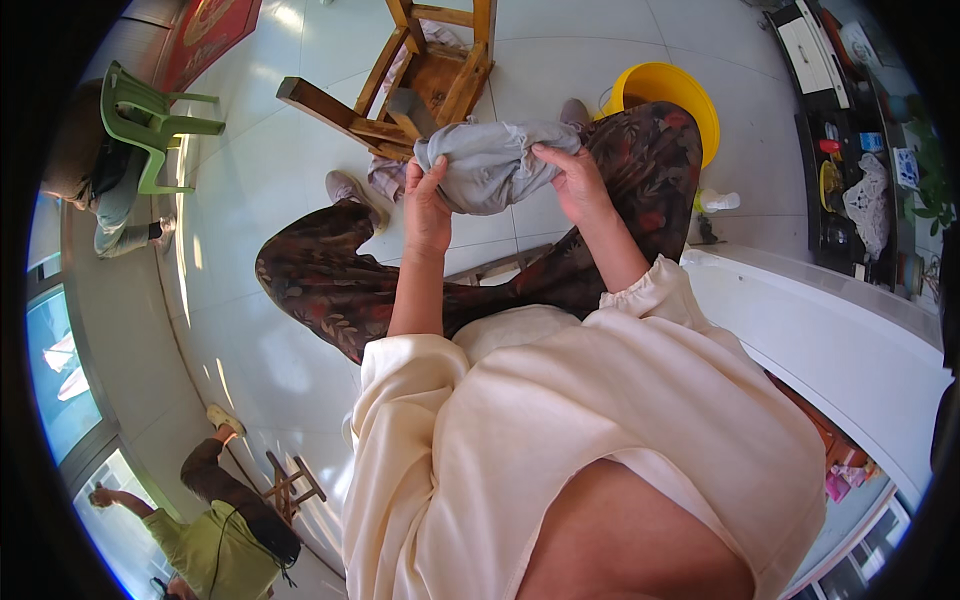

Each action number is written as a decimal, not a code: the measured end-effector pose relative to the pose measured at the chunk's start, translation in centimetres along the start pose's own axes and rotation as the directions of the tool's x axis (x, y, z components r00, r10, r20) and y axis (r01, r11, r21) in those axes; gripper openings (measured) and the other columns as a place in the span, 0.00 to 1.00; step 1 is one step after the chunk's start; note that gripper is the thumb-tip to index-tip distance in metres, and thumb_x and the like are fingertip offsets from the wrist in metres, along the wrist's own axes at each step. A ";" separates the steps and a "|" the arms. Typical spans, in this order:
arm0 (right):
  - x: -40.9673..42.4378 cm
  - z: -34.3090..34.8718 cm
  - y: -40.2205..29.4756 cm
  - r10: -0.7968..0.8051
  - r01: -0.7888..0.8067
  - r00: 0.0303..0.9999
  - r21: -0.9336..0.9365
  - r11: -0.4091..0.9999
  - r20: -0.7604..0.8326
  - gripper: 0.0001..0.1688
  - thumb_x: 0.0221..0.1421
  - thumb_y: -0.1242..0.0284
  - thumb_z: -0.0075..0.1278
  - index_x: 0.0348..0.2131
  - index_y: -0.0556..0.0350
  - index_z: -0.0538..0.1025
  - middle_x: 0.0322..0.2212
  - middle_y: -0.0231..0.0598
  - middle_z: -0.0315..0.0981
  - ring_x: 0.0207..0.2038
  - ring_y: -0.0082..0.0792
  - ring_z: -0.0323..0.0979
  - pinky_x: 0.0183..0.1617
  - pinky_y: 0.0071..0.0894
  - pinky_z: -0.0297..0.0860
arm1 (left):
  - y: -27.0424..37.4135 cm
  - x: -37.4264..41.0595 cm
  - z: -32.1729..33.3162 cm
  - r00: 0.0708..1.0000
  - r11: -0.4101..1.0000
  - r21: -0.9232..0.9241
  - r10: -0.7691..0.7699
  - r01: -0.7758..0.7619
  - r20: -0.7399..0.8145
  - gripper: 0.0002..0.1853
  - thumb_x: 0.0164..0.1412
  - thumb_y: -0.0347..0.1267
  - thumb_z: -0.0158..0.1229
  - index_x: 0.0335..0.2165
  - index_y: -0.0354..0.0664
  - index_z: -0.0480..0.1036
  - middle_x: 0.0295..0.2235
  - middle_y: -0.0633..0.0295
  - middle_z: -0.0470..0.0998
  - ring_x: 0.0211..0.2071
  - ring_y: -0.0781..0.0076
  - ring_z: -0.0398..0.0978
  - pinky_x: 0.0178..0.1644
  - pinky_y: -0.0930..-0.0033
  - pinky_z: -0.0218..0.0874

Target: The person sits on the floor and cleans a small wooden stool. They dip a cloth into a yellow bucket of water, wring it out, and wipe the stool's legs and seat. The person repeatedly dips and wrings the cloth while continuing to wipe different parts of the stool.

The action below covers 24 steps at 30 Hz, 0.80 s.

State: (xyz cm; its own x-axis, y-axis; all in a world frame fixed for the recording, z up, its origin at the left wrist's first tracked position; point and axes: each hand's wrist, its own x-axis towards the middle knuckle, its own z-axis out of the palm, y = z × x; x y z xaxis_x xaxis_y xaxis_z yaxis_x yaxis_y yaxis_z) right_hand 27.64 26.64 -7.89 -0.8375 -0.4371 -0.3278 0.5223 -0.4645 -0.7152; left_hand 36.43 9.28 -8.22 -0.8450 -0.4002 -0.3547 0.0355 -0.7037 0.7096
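Observation:
A crumpled grey cloth is stretched between my two hands, above the floor and between my knees. My left hand grips its left end, thumb on top. At the other end, my right hand pinches the fabric between thumb and fingers; the edge there looks frayed. Just beyond the cloth lies a wooden chair on its side or upside down, with grey caps on some leg ends. Part of a checked cloth shows beneath it.
A yellow bucket stands beyond my right knee. Along the right are a white cabinet and a dark shelf unit with household items. To the left are a green plastic chair, a small wooden stool and two other people.

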 end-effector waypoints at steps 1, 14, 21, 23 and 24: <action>-0.1 -0.4 -0.3 0.005 -0.007 1.000 0.053 0.999 0.025 0.09 0.47 0.77 0.51 0.33 0.56 0.74 0.31 0.32 0.73 0.36 0.23 0.70 0.41 0.24 0.63 | 0.5 -0.2 0.2 1.000 1.000 -0.007 0.012 -0.012 0.001 0.13 0.53 0.29 0.54 0.38 0.47 0.65 0.40 0.68 0.70 0.43 0.76 0.65 0.49 0.71 0.55; -0.2 2.2 -5.4 -0.330 0.187 0.939 -0.949 0.255 0.096 0.22 0.44 0.65 0.52 0.36 0.64 0.70 0.32 0.48 0.73 0.37 0.41 0.72 0.41 0.32 0.65 | -1.4 -1.0 1.3 0.985 0.985 -0.042 -0.171 0.170 -0.028 0.13 0.54 0.30 0.53 0.39 0.46 0.62 0.39 0.66 0.70 0.41 0.74 0.69 0.45 0.67 0.61; 2.3 -0.7 -4.6 0.088 0.204 0.978 -0.965 -0.166 0.191 0.25 0.37 0.64 0.53 0.32 0.68 0.70 0.33 0.59 0.70 0.38 0.52 0.70 0.42 0.43 0.65 | -1.9 -0.4 1.2 0.993 0.967 0.229 -0.122 0.116 0.011 0.15 0.51 0.25 0.54 0.37 0.43 0.61 0.34 0.63 0.71 0.37 0.74 0.70 0.39 0.70 0.63; 2.4 1.1 -4.2 0.091 0.248 0.969 -0.901 -0.355 0.231 0.23 0.37 0.66 0.53 0.33 0.66 0.70 0.34 0.55 0.69 0.38 0.49 0.70 0.41 0.44 0.66 | -2.3 -0.9 1.5 0.980 0.948 0.249 -0.192 0.198 -0.051 0.17 0.53 0.35 0.53 0.41 0.43 0.61 0.37 0.62 0.70 0.39 0.73 0.69 0.41 0.69 0.63; 2.1 2.0 -3.4 0.070 0.308 0.950 -0.875 -0.374 0.304 0.21 0.38 0.68 0.52 0.33 0.65 0.71 0.34 0.52 0.68 0.37 0.48 0.70 0.40 0.44 0.66 | -2.7 -0.9 1.9 0.971 0.937 0.255 -0.229 0.240 -0.071 0.20 0.54 0.40 0.53 0.42 0.43 0.60 0.38 0.61 0.70 0.41 0.72 0.68 0.41 0.68 0.63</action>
State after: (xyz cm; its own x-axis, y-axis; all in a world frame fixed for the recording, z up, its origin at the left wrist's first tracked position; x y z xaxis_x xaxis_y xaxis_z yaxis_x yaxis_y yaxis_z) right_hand 24.40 25.74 -4.87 -0.7101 -0.6823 -0.1738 -0.5936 0.7129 -0.3735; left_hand 36.08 12.67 -8.61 -0.7907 -0.2688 -0.5501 -0.3056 -0.6052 0.7350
